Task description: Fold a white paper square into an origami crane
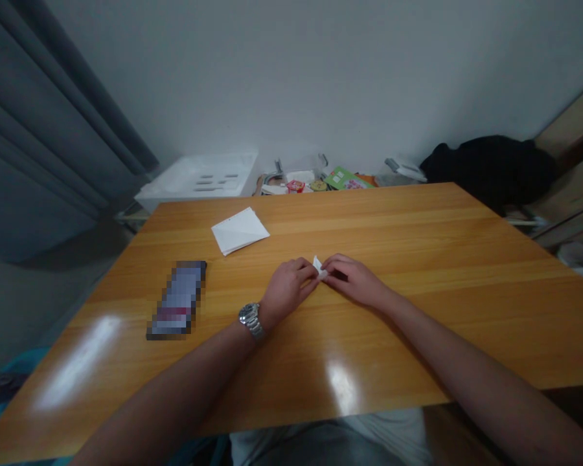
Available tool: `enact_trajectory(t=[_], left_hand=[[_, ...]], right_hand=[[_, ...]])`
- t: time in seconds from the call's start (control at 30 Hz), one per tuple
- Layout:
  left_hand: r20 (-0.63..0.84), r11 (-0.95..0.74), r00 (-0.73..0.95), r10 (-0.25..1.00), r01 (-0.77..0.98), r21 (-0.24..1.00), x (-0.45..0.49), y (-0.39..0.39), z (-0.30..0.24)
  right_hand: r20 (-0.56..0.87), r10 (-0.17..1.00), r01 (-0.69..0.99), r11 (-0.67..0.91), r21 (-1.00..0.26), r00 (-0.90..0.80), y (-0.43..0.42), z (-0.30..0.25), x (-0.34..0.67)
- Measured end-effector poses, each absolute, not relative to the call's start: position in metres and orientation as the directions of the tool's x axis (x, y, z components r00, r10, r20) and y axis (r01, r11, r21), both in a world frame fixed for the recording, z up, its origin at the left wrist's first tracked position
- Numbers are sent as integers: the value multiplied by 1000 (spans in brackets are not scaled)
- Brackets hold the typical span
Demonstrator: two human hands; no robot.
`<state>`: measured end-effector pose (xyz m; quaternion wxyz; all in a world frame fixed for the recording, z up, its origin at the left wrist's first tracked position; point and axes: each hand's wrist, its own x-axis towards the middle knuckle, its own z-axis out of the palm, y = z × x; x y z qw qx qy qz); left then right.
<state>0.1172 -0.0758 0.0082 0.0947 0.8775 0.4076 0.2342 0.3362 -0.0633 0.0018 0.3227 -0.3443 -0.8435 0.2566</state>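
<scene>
My left hand, with a metal watch on its wrist, and my right hand meet near the middle of the wooden table. Both pinch a small folded piece of white paper between their fingertips, just above the tabletop. Most of the paper is hidden by the fingers. A stack of white square paper sheets lies farther back on the left, apart from both hands.
A phone lies flat to the left of my left hand. Behind the table stand a white plastic box, a clear bin with small packets and a black bag. A grey curtain hangs at left.
</scene>
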Motion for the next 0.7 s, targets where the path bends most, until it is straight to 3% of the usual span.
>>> enact_trajectory(t=[0.13, 0.53, 0.7], left_hand=[[342, -618, 515, 786, 659, 428, 118, -74, 6], [327, -562, 458, 827, 673, 480, 122, -70, 1], [299, -505, 407, 863, 681, 530, 122, -73, 7]], right_hand=[[357, 752, 416, 621, -664, -554, -61, -1, 335], [332, 812, 490, 562, -666, -480, -60, 0, 331], [276, 886, 433, 430, -792, -374, -62, -4, 328]])
